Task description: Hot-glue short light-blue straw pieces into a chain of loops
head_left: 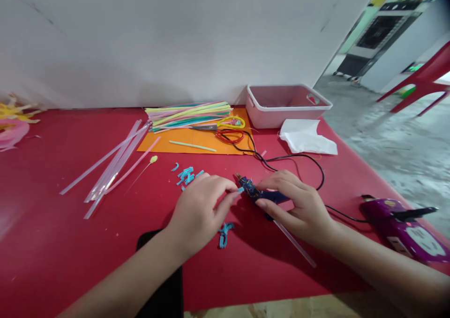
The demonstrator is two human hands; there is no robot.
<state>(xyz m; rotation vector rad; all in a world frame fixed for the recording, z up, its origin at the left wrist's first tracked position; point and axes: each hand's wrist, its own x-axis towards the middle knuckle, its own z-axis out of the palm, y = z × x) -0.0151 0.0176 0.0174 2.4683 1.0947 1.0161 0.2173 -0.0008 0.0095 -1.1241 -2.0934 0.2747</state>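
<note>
My left hand (pixel 197 210) pinches a short blue piece of pipe cleaner (pixel 241 190) between thumb and forefinger, close to the nozzle end of a dark blue glue gun (pixel 270 196). Fingers and thumb of my right hand (pixel 298 205) are closed round the gun's body. A clear glue stick (pixel 295 244) sticks out behind the gun toward the front right. Several cut blue pieces (pixel 186 175) lie just beyond my left hand. Nearer me, a small blue joined shape (pixel 225 235) rests on the red table (pixel 211 290).
Colored pipe cleaners (pixel 190 114) and yellow-red scissors (pixel 211 127) lie on an orange sheet (pixel 225 147). Glue sticks (pixel 116 168) are at left. At right stand a pink basket (pixel 277 118), white paper (pixel 307 137) and a purple power strip (pixel 397 229), with a black cord (pixel 321 170). A dark phone-like object (pixel 163 285) lies in front.
</note>
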